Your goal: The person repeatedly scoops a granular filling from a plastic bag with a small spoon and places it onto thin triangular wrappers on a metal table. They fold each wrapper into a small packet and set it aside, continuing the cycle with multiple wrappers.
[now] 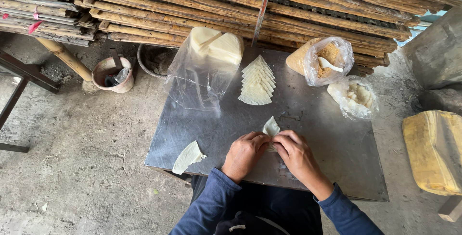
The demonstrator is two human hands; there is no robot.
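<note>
- Head view: both hands meet at the near-middle of a grey metal table (337,167), working one pale wrapper piece (271,128).
- Left hand (244,154) and right hand (297,154) curl in, fingertips pinched on the wrapper's lower end; that end is hidden under the fingers, so how tight the grip is can't be told.
- Wrapper's pointed tip sticks up and away from the fingers, toward the table's far side; long axis runs roughly near-to-far. It sits between the two hands, about equally close to both.
- Loose wrapper (188,156) lies at the table's near-left edge, well apart from the left hand.
- Fanned stack of triangular wrappers (257,82) at far centre.
- Clear plastic bag (199,78) far left, with a pale round block (215,45) at its top end.
- Clear bag of brown crumbly filling (321,58) far right, white spoon (329,64) in it.
- Smaller clear bag of whitish lumps (355,98) just beside it.
- No labels or signs visible.
- Yellow container (433,151) on the floor at right.
</note>
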